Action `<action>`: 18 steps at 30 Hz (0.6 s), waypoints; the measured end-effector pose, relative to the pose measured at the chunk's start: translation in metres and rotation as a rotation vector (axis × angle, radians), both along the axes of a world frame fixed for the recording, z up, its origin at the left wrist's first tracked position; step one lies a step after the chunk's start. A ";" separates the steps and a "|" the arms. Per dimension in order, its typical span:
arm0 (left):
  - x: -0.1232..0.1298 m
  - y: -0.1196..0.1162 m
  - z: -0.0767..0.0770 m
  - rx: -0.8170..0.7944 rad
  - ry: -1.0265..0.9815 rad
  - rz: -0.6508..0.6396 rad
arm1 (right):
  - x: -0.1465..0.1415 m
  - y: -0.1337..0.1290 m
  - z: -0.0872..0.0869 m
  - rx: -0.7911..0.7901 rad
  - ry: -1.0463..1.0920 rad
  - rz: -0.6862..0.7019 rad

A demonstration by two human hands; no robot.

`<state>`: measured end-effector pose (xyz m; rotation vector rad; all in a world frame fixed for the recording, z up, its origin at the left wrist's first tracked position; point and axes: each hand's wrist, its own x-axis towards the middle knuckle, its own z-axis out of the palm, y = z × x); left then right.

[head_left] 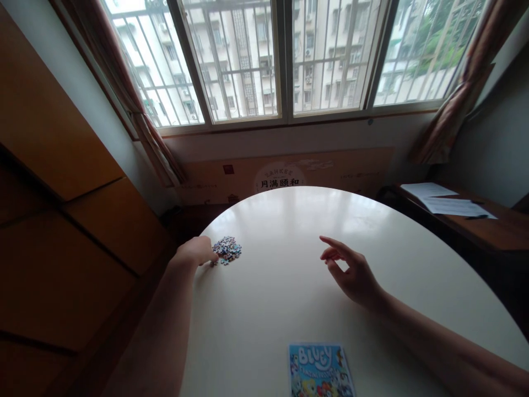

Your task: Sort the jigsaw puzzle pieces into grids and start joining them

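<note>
A heap of small jigsaw pieces (228, 249) lies near the left edge of the white round table (264, 309). My left hand (197, 251) is at the left side of the heap, its fingers curled down by a piece at the tabletop; whether it grips that piece is hidden. Over the right half of the table is my right hand (351, 270), holding nothing, with the index finger stretched out and the thumb apart from it. A blue picture card marked "Bluey" (320, 369) lies flat at the near edge of the view, below and left of my right hand.
Behind the table, a printed banner (330, 168) runs along the wall under the barred windows. Papers (454, 207) and pens rest on a brown desk (504, 234) at the right. Wooden cabinets (53, 264) stand at the left.
</note>
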<state>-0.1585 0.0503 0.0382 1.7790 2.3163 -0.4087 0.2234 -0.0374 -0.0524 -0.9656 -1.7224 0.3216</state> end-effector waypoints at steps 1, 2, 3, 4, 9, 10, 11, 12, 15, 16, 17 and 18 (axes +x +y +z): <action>0.000 0.000 0.000 0.004 0.001 0.001 | 0.000 0.001 -0.001 -0.003 0.000 0.003; -0.001 0.000 0.000 0.009 0.003 0.001 | 0.000 0.001 -0.001 -0.007 0.000 0.006; -0.002 0.000 -0.001 0.014 0.005 0.003 | 0.000 0.002 -0.002 -0.014 -0.002 0.008; -0.002 0.001 -0.001 0.020 0.007 0.005 | 0.000 0.002 -0.002 -0.018 -0.004 0.011; -0.004 0.002 -0.002 0.065 0.012 0.021 | 0.002 0.001 0.000 -0.017 -0.019 0.003; -0.005 0.002 -0.001 0.073 0.009 0.022 | 0.002 0.001 0.000 -0.015 -0.017 -0.004; -0.005 0.001 -0.001 0.079 0.004 0.020 | 0.003 0.001 0.001 -0.015 -0.015 -0.011; -0.005 0.000 0.000 0.083 -0.005 0.016 | 0.004 0.001 0.001 -0.016 -0.013 -0.016; -0.007 -0.005 0.006 0.095 -0.035 -0.003 | 0.004 0.002 0.001 -0.024 -0.010 -0.018; -0.007 -0.006 0.008 0.113 -0.054 -0.014 | 0.004 0.003 0.000 -0.028 -0.012 -0.013; -0.006 -0.008 0.009 0.140 -0.090 -0.031 | 0.003 0.004 -0.001 -0.032 -0.016 -0.004; -0.003 -0.009 0.010 0.169 -0.153 -0.054 | 0.002 0.005 -0.002 -0.034 -0.027 0.010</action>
